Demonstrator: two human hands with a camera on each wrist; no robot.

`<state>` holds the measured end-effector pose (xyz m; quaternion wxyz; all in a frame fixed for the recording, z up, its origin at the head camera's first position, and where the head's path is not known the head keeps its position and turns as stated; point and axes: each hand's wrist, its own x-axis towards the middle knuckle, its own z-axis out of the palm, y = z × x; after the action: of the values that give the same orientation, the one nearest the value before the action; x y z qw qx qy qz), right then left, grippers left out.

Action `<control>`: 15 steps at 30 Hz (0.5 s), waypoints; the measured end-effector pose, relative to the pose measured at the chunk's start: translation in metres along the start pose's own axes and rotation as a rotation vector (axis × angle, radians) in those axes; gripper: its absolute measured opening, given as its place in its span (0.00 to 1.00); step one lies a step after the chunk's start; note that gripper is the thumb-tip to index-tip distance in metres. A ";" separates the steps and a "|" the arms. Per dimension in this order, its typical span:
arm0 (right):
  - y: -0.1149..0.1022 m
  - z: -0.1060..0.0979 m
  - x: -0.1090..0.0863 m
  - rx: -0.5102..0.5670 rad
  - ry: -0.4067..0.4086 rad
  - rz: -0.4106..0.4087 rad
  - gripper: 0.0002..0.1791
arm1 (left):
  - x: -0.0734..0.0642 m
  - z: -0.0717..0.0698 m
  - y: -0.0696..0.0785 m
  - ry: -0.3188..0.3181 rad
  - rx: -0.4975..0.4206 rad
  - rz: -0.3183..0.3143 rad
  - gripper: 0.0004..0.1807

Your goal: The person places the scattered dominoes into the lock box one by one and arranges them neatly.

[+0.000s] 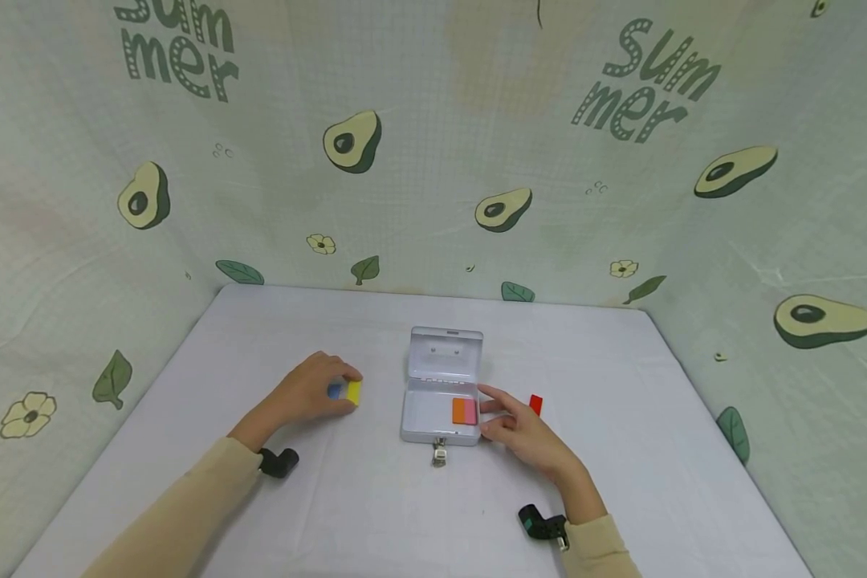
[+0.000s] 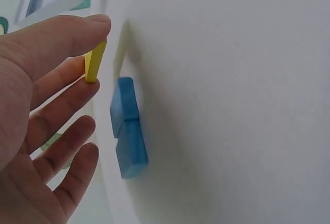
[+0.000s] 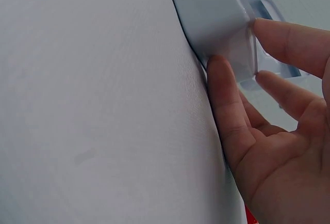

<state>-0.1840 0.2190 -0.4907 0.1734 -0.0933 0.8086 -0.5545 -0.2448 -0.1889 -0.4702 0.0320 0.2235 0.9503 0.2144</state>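
My left hand pinches a small yellow block between thumb and fingertips, just above the white table. Two blue blocks lie end to end below that hand in the left wrist view. To its right stands a pale grey metal cash box, its lid raised. Inside, at the right, an orange block and a pink block sit side by side. The fingertips of my right hand touch the box's right side and rim, loosely bent around nothing.
A red block lies on the table just beyond my right hand, partly hidden by it. A metal latch hangs from the box's front. Printed cloth walls border the white table at the back and sides.
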 end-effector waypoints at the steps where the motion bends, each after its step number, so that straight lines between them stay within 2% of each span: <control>1: 0.000 0.000 0.000 0.000 -0.001 0.000 0.38 | 0.000 0.000 0.001 0.004 -0.001 0.005 0.24; 8: -0.001 0.000 0.000 0.003 -0.006 -0.002 0.38 | 0.005 -0.001 0.015 0.045 -0.003 0.049 0.24; 15: -0.001 0.000 0.000 0.006 0.000 0.004 0.38 | 0.013 -0.004 0.033 0.041 -0.014 0.078 0.22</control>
<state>-0.1841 0.2186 -0.4898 0.1746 -0.0913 0.8070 -0.5567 -0.2431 -0.1579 -0.4526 0.0057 0.2559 0.9398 0.2265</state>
